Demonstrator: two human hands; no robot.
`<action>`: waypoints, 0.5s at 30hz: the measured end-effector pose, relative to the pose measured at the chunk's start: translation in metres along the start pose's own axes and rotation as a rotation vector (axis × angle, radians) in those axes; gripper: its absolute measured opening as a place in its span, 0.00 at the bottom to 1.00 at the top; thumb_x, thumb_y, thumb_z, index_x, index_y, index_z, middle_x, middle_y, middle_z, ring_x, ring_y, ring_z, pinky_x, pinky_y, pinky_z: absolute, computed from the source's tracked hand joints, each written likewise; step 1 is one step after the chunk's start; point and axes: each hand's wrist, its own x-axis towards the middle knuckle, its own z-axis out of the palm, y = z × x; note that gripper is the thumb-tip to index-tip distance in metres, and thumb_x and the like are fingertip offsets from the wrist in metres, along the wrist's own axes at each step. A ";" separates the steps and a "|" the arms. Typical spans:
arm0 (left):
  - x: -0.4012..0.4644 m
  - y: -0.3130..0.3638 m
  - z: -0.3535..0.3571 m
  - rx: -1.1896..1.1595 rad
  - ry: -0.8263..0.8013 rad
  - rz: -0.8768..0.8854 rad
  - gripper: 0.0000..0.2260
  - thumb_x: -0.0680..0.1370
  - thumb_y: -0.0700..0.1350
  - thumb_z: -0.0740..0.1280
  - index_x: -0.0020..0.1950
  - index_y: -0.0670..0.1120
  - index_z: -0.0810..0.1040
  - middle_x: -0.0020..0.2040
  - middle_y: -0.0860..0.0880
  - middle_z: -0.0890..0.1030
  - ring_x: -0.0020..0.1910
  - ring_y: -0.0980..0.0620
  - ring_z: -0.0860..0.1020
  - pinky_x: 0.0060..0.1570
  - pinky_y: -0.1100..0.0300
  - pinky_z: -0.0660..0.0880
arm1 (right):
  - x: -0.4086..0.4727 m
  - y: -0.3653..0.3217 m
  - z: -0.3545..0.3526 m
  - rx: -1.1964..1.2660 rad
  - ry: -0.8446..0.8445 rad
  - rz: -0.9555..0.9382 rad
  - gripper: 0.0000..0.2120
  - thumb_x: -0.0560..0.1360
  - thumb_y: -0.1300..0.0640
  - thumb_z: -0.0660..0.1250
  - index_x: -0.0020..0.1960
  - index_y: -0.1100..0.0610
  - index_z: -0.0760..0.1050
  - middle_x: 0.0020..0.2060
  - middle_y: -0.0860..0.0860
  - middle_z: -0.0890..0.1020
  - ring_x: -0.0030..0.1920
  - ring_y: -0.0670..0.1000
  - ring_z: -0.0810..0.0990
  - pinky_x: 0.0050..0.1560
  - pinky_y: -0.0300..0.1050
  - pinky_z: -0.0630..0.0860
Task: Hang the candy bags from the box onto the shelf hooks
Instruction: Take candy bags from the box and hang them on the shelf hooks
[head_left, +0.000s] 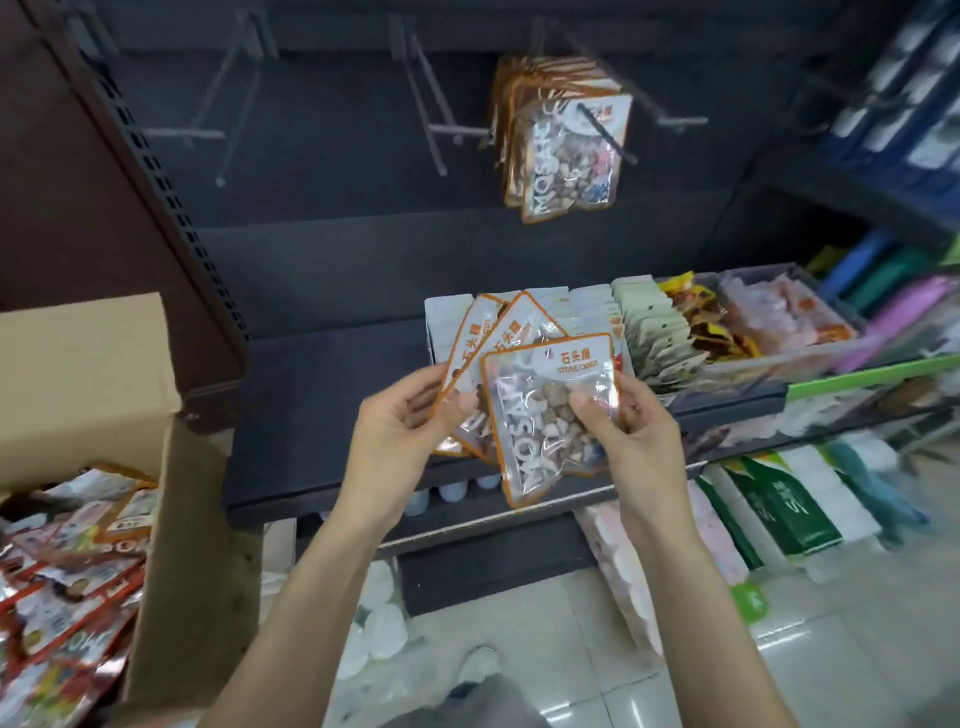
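My left hand (402, 423) grips a fanned stack of orange-edged candy bags (480, 343) in front of the dark shelf. My right hand (628, 431) pinches the front candy bag (540, 415), thumb on its clear window of brown candies. Several matching hung bags (566, 156) dangle from one shelf hook (605, 127) at the upper middle. Empty hooks (436, 130) stick out to the left of it. The cardboard box (171, 467) stands at the lower left with more loose bags (67, 582) inside.
A tray of white and coloured packets (675, 332) sits on the dark shelf ledge (332, 410) just behind my hands. Green and white packages (779, 514) fill the lower right shelves. Tiled floor (571, 623) and my shoe (480, 662) lie below.
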 end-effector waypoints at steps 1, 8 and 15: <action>0.007 -0.001 0.003 0.008 0.005 0.015 0.09 0.75 0.35 0.68 0.50 0.48 0.82 0.44 0.54 0.86 0.44 0.59 0.82 0.42 0.68 0.76 | 0.009 -0.001 -0.001 -0.021 0.002 -0.021 0.16 0.73 0.63 0.72 0.60 0.54 0.77 0.53 0.52 0.84 0.51 0.47 0.83 0.46 0.40 0.80; 0.060 -0.003 0.006 0.246 0.170 0.138 0.08 0.76 0.44 0.71 0.45 0.59 0.82 0.34 0.51 0.81 0.36 0.55 0.75 0.38 0.53 0.75 | 0.059 -0.036 -0.005 -0.134 0.125 -0.428 0.27 0.74 0.65 0.71 0.68 0.46 0.68 0.66 0.48 0.74 0.63 0.49 0.77 0.59 0.42 0.76; 0.077 0.008 0.017 0.542 0.049 0.288 0.12 0.75 0.44 0.72 0.43 0.63 0.77 0.40 0.63 0.81 0.40 0.60 0.79 0.38 0.65 0.73 | 0.111 -0.074 -0.012 -0.190 0.094 -0.609 0.20 0.78 0.60 0.68 0.67 0.47 0.68 0.65 0.52 0.75 0.63 0.50 0.76 0.60 0.42 0.75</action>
